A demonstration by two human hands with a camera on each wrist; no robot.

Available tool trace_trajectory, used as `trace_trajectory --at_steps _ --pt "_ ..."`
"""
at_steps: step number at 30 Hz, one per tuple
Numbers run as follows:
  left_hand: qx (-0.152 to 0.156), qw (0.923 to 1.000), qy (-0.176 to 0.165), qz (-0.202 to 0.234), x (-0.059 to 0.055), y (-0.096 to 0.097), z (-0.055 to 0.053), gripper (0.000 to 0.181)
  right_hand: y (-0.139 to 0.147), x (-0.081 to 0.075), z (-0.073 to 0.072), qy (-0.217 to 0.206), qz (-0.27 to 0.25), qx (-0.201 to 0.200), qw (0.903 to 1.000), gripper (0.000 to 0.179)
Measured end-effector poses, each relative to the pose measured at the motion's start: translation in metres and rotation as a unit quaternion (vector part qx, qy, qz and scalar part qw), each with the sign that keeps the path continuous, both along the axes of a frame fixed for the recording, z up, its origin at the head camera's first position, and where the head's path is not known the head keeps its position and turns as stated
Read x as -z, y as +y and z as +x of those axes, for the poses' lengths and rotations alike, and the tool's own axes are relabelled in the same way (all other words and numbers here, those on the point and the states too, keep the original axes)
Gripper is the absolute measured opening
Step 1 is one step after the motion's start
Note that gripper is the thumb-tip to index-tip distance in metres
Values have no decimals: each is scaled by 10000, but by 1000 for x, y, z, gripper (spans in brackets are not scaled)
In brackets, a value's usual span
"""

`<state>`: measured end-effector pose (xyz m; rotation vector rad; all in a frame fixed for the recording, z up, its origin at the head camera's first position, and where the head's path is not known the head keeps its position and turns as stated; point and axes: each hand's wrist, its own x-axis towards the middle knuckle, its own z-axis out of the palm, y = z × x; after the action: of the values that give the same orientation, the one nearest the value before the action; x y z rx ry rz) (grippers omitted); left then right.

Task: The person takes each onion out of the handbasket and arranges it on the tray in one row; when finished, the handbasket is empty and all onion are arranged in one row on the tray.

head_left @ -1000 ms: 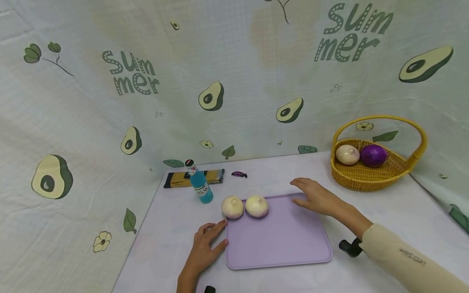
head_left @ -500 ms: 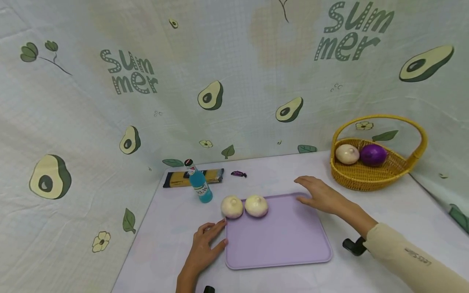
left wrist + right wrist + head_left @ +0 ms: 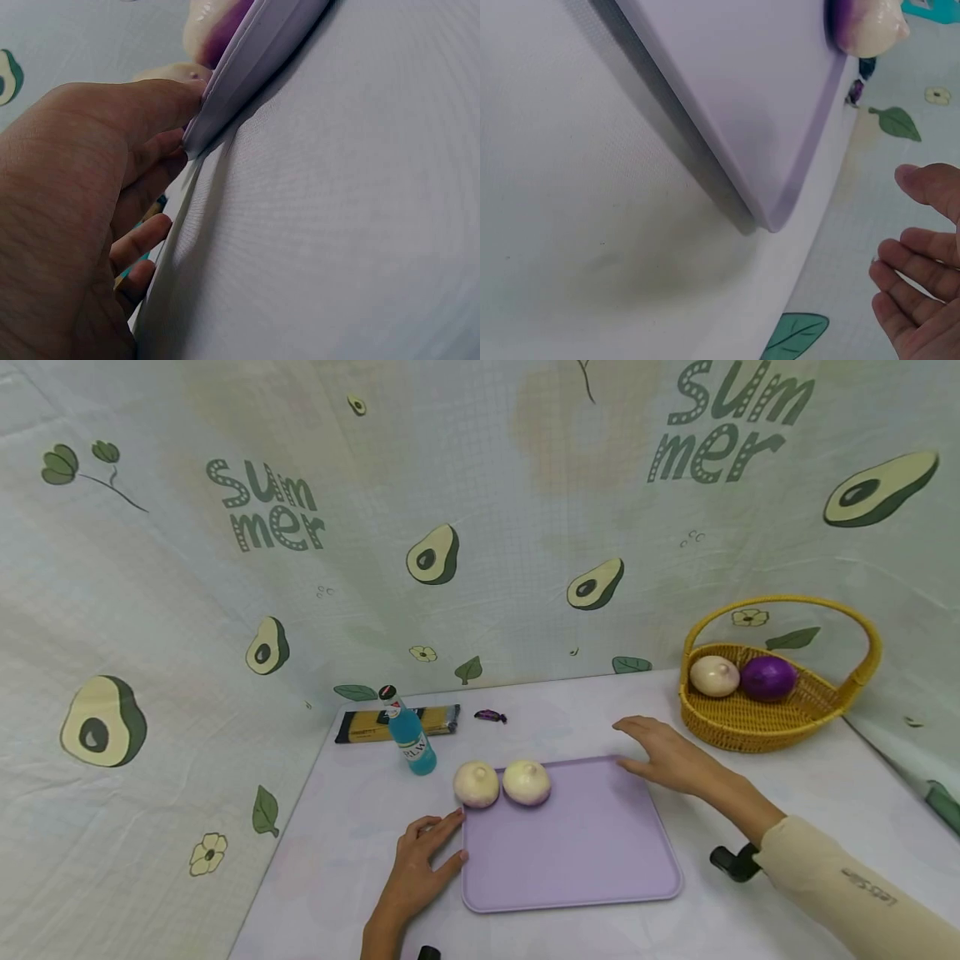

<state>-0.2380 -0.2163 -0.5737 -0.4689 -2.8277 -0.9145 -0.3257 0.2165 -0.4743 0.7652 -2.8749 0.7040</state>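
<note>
A lilac rectangular tray (image 3: 577, 852) lies on the table. Two whitish onions (image 3: 477, 785) sit side by side at its far left corner, their undersides purple in the wrist views. My left hand (image 3: 417, 864) rests at the tray's left rim, thumb and fingertips touching the edge; in the left wrist view the fingers (image 3: 142, 240) are relaxed beside the rim. Over the tray's far right corner hovers my right hand (image 3: 667, 758), holding nothing. In the right wrist view its fingers (image 3: 911, 277) are loosely spread, apart from the tray corner.
At the back right stands a yellow wicker basket (image 3: 750, 739) with a white onion (image 3: 714, 677) and a purple onion (image 3: 768, 678). Back left, a blue bottle (image 3: 412, 739) stands before a flat yellow-and-black packet (image 3: 367, 727). A purple-wrapped candy (image 3: 491, 716) lies beside them.
My right hand has drifted right, from above the tray's far edge to its far right corner. My left hand, the tray and the onions have stayed in place.
</note>
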Motion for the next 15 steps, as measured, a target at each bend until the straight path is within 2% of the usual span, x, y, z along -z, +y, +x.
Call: trace_trajectory --at_steps 8,15 --pt "61 9998 177 42 -1 0 0 55 6 -2 -3 232 45 -19 9997 54" --pt "55 10000 63 44 0 -1 0 55 11 -2 -2 241 67 21 9997 53"
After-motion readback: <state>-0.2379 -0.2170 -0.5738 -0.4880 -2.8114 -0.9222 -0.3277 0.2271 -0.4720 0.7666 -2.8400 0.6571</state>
